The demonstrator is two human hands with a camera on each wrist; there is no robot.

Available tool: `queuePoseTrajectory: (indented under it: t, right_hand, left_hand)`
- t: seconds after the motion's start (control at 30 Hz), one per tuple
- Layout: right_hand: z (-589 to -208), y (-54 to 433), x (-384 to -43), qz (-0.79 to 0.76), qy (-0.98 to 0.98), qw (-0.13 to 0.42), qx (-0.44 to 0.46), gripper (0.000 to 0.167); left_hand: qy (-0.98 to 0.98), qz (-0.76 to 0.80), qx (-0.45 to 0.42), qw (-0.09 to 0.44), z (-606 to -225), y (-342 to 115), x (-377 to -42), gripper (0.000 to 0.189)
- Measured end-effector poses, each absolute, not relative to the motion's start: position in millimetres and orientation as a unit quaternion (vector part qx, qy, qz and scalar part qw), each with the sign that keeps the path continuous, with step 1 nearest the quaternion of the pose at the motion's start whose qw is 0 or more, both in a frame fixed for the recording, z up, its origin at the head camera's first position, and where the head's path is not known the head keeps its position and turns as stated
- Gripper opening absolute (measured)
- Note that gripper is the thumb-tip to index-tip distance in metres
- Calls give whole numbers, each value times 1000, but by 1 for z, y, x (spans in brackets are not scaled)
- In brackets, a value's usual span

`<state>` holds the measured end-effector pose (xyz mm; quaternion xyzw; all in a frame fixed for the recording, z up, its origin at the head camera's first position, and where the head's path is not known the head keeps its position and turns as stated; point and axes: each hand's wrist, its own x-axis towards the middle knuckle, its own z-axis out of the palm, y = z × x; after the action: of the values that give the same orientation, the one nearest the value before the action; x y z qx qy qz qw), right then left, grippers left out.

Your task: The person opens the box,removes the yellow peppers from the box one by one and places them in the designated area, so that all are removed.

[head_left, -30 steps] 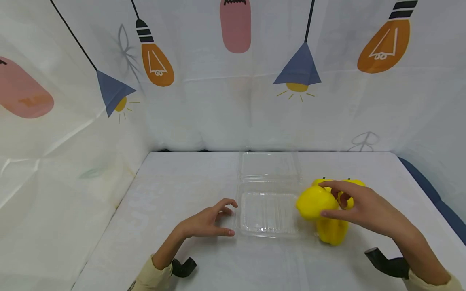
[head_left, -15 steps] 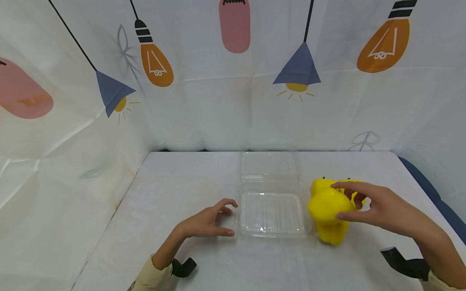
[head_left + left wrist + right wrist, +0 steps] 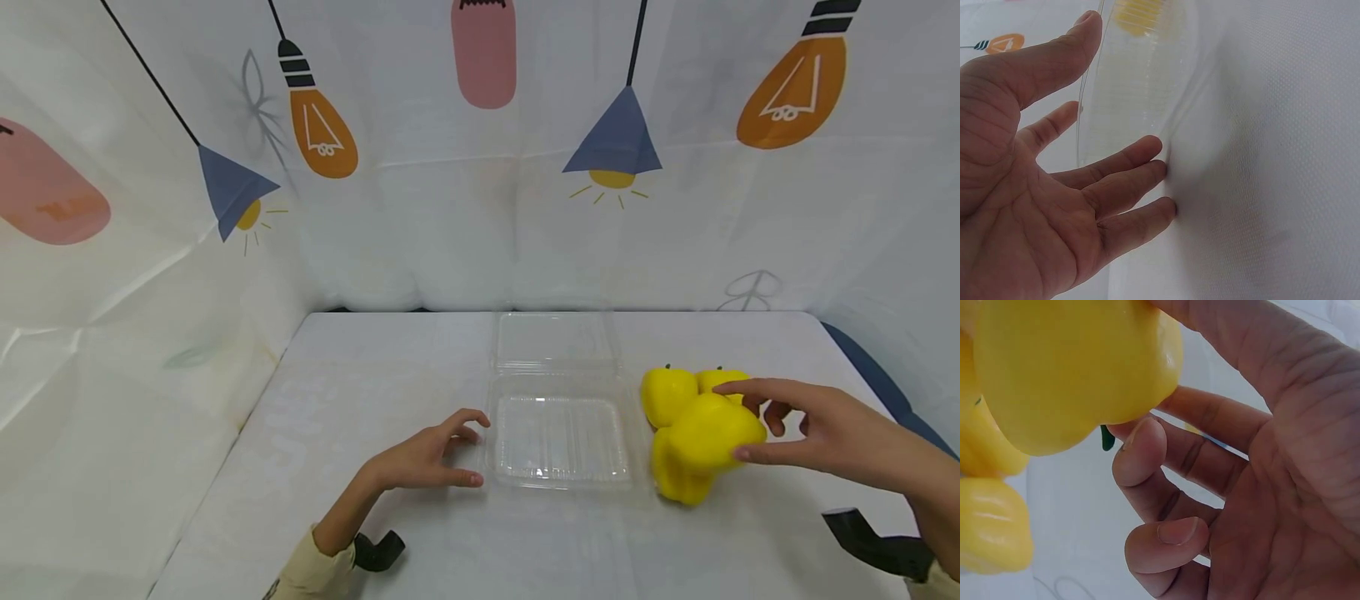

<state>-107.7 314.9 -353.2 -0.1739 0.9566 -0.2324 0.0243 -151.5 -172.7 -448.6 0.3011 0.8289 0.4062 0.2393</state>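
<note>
My right hand [image 3: 810,425] pinches a yellow bell pepper [image 3: 708,433] between thumb and fingers, its rounded body pointing left. In the right wrist view its green stem [image 3: 1107,437] shows by the fingers. The pepper overlaps another yellow bell pepper [image 3: 677,485] in the head view, and two more [image 3: 667,397] sit behind it. Left of these lies a clear plastic clamshell box [image 3: 558,482], lid laid back, nothing in its base. My left hand [image 3: 435,454] rests at the box's left side, fingers spread and loosely bent, fingertips right at its edge [image 3: 1088,125], holding nothing.
The white table [image 3: 375,367] has its back edge against a white curtain [image 3: 450,233] printed with lamps and bulbs. A black curved wrist mount [image 3: 877,542] sits on the right forearm and another [image 3: 378,552] on the left.
My right hand has moved right with the bell pepper, passing across the peppers on the table and away from the box. The left hand has stayed in place.
</note>
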Motion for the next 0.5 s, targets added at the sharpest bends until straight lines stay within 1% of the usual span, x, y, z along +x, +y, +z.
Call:
queuePoseTrajectory:
  t: [0.17,0.5]
  right_hand:
    - [-359,329,-108,-220,959,28,-178,62]
    - [-366,346,-107,-227,954,69,-182,58]
  left_hand:
    - [829,408,297,242,-449,-172,-151,72]
    - [829,406,295,246,-445,-171,-150,72]
